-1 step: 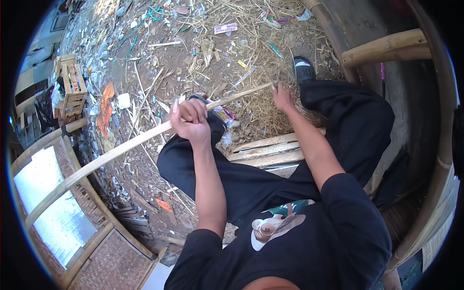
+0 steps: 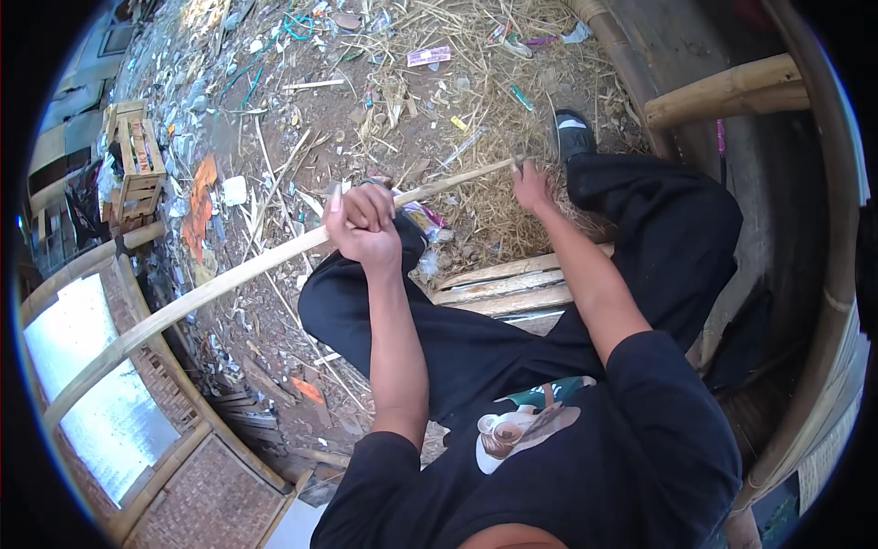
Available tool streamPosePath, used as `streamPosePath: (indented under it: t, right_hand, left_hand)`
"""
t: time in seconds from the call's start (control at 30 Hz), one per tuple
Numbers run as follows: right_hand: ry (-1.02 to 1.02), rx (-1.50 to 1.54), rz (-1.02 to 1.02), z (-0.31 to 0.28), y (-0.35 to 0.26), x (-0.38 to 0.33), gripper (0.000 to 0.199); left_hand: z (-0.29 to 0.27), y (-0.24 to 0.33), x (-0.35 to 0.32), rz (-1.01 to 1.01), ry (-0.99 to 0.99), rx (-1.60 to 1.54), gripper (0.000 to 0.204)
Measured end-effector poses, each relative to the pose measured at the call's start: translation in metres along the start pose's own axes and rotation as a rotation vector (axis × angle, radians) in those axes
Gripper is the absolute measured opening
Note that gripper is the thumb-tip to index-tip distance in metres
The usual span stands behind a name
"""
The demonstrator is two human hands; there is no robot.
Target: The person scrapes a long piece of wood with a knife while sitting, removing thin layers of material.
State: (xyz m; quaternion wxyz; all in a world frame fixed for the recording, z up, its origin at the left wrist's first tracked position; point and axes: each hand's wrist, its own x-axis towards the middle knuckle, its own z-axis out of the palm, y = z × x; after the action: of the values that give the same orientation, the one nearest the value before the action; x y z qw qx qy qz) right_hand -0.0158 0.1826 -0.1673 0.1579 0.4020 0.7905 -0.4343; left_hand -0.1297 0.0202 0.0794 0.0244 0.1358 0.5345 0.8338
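Observation:
A long pale strip of bamboo or wood (image 2: 210, 291) slants from the lower left up to the middle, its far end thinner. My left hand (image 2: 366, 224) is closed around it above my left knee, thumb upward. A small greyish piece shows by that thumb and a dark bit behind the fingers; I cannot make out what they are. Further along, my right hand (image 2: 532, 189), arm stretched forward, pinches the strip's thin end. A small dark piece shows at those fingertips, too small to name.
Slatted wood (image 2: 508, 285) lies between my legs. Straw (image 2: 498, 215) and scattered litter cover the dirt ground. At left stand a wooden crate (image 2: 139, 169) and a bamboo-framed woven panel (image 2: 215, 494). Bamboo poles (image 2: 722, 91) and a dark wall close in on the right.

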Motion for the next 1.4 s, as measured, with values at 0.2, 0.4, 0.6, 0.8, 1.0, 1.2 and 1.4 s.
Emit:
streamPosePath:
  t: [0.2, 0.4, 0.6, 0.8, 1.0, 1.2, 1.4]
  right_hand:
    - [0.137, 0.069, -0.13, -0.001, -0.026, -0.024, 0.029]
    - [-0.016, 0.08, 0.017, -0.001, -0.04, -0.038, 0.035]
    - [-0.142, 0.193, 0.202, 0.013, -0.032, -0.046, 0.039]
    - [-0.36, 0.726, 0.247, 0.01, -0.038, -0.064, 0.037]
    - [-0.24, 0.362, 0.224, -0.017, -0.062, -0.062, 0.036]
    - [-0.173, 0.155, 0.005, -0.035, -0.09, -0.084, 0.037]
    - [-0.121, 0.156, -0.109, -0.06, -0.111, -0.11, 0.021]
  left_hand:
    - [0.0, 0.012, -0.01, 0.035, -0.017, -0.037, 0.033]
    - [0.012, 0.03, -0.018, 0.096, -0.023, -0.1, 0.028]
    - [0.012, 0.023, -0.024, -0.053, -0.011, -0.143, 0.037]
    - [-0.005, 0.021, -0.017, -0.08, -0.27, -0.224, 0.038]
    - [0.003, 0.036, -0.007, -0.16, -0.578, -0.061, 0.034]
    - [0.009, 0.027, -0.019, -0.186, -0.519, -0.221, 0.036]
    - [0.024, 0.02, -0.028, 0.007, -0.446, -0.219, 0.039]
